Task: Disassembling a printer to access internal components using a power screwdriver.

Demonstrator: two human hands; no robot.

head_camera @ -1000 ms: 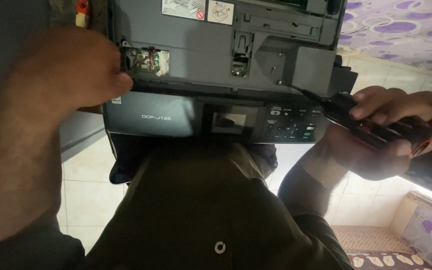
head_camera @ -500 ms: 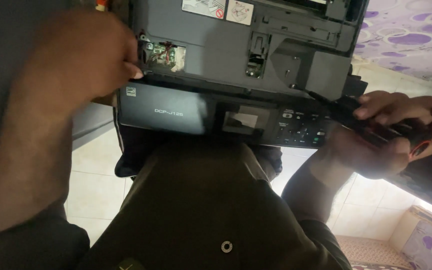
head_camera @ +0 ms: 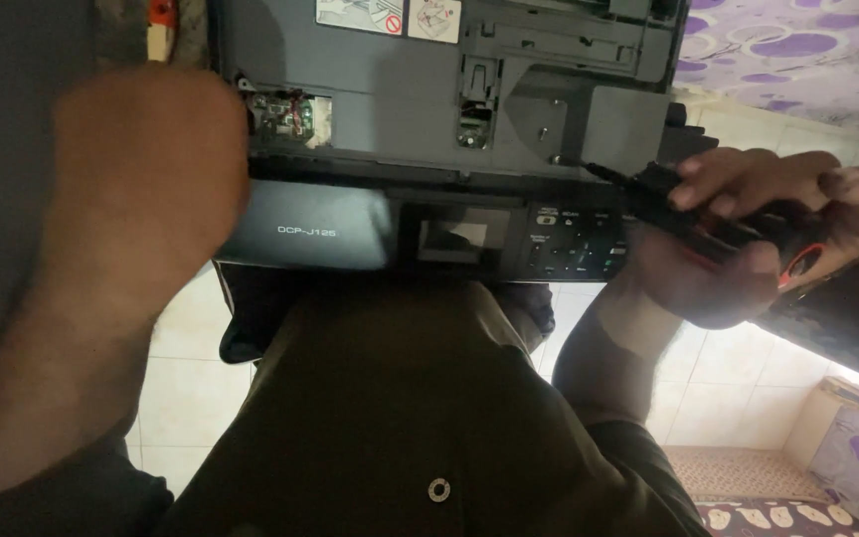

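A dark grey plastic printer with its cover opened is seen resting on the person's lap, its black control panel turned toward the body. A black screwdriver with a red detail is gripped firmly in the right hand, and its thin metal tip is placed at a small screw on the right part of the grey inner surface. The left hand is pressed against the left edge of the printer, beside a small exposed green circuit board; whether its fingers are closed cannot be told. Pale floor tiles are seen below
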